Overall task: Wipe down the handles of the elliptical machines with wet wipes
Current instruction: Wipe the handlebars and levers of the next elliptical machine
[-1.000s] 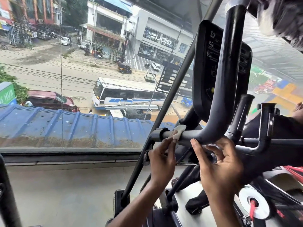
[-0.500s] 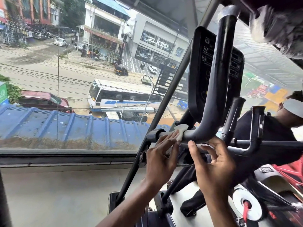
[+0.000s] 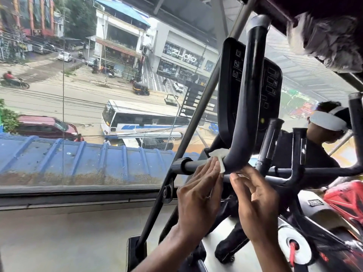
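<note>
Our left grip point(image 3: 198, 193), fingers flat, presses the wet wipe point(image 3: 218, 155) on the handle point(image 3: 248, 107) bend, centre frame. Our right grip point(image 3: 257, 201), loosely curled, empty, sits just beside. Unpinched, we judge the wet wipe could slip off.

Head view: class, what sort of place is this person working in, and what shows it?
Probably an upstairs gym beside a street-facing window: an elliptical's curved handle and console stand close ahead, and the glass looks down on a bus in the road.
</note>
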A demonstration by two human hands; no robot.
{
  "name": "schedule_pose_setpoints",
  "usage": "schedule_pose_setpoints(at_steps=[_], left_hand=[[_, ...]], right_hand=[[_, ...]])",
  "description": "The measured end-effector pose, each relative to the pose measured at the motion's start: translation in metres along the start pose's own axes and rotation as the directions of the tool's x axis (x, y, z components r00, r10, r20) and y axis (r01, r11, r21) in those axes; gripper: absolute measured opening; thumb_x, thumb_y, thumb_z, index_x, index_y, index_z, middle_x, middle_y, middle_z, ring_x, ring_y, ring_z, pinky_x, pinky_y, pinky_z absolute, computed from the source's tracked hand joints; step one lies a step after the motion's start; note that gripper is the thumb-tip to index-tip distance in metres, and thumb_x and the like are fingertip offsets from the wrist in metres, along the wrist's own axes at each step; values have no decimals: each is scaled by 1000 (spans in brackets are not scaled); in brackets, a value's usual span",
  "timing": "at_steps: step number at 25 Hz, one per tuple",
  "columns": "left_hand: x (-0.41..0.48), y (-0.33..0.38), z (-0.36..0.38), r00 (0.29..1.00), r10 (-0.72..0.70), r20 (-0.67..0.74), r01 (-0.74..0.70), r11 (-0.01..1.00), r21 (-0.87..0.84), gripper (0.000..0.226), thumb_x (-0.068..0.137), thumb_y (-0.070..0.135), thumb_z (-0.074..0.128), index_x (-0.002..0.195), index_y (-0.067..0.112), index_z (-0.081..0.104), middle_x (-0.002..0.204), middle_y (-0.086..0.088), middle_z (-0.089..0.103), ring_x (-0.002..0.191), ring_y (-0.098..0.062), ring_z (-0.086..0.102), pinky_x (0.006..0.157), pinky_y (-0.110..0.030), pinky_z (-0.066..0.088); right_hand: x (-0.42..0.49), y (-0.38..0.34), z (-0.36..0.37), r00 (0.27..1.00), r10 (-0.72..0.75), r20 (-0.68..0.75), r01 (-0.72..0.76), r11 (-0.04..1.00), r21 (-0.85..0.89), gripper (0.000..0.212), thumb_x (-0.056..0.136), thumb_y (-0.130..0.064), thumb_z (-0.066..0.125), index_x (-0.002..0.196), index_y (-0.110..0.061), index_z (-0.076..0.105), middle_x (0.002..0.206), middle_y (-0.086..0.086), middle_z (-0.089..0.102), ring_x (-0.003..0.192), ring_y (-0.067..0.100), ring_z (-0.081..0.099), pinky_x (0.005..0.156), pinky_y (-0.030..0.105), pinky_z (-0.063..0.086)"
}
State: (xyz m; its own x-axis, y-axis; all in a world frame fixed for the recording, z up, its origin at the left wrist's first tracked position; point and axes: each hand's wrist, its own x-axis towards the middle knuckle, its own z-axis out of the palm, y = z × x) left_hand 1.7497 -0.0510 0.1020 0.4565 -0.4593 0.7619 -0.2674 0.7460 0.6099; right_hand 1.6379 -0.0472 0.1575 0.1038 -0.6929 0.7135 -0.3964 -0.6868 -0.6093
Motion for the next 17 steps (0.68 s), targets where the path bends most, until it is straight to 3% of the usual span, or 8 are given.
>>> schedule_pose_setpoints(at_steps=[2,4,6,9,12,14,17], left_hand=[[-5,-7,2,999,-37,-10,37,999,28,28,97,8,63,123,4,73,134,-5,68,129,-9,60,106,-39,53],[-7,-16,1,987,-161,-16,162,986,38,26,98,13,65,122,10,76,132,1,68,127,-3,60,102,-41,55],[-7,-11,-1,969,-246,-33,246,969,-1,26,97,14,66,121,15,77,127,3,70,122,-1,62,99,-36,57],[6,15,0,973,-213,-88,211,977,-38,23,96,16,69,116,18,79,112,4,77,109,3,67,81,-15,54],[15,23,2,974,-203,-101,193,976,-102,19,97,19,69,113,20,80,97,15,79,89,6,71,72,-24,57],[12,19,-2,981,-179,-72,172,981,-94,21,99,17,67,115,25,78,102,19,77,90,3,73,75,-26,58],[7,14,-8,977,-210,39,213,947,-242,32,103,15,58,128,32,70,123,11,74,120,-13,68,99,-35,55]], right_hand=[[0,0,0,1000,-9,5,9,1000,2,22,95,-38,60,115,-36,68,109,-7,75,100,17,72,89,34,54],[0,1,0,1000,-2,19,2,1000,3,24,94,-39,60,116,-34,69,109,-8,76,101,17,72,90,33,53],[-2,0,0,1000,6,24,-6,1000,5,27,94,-40,60,118,-33,69,111,-8,76,103,17,72,91,33,53],[-3,-2,1,999,-2,33,1,1000,25,26,94,-40,60,119,-36,68,114,-9,75,104,16,72,91,31,54],[-4,-1,-2,998,2,62,-4,1000,21,31,95,-41,59,124,-34,66,119,-5,73,104,22,71,90,39,55],[-5,0,-4,996,8,89,-8,1000,6,34,95,-42,60,126,-30,66,119,-3,73,102,25,71,89,46,56],[-5,1,-6,995,-6,104,7,1000,-14,37,95,-42,61,129,-27,66,120,-4,73,103,25,70,90,49,54]])
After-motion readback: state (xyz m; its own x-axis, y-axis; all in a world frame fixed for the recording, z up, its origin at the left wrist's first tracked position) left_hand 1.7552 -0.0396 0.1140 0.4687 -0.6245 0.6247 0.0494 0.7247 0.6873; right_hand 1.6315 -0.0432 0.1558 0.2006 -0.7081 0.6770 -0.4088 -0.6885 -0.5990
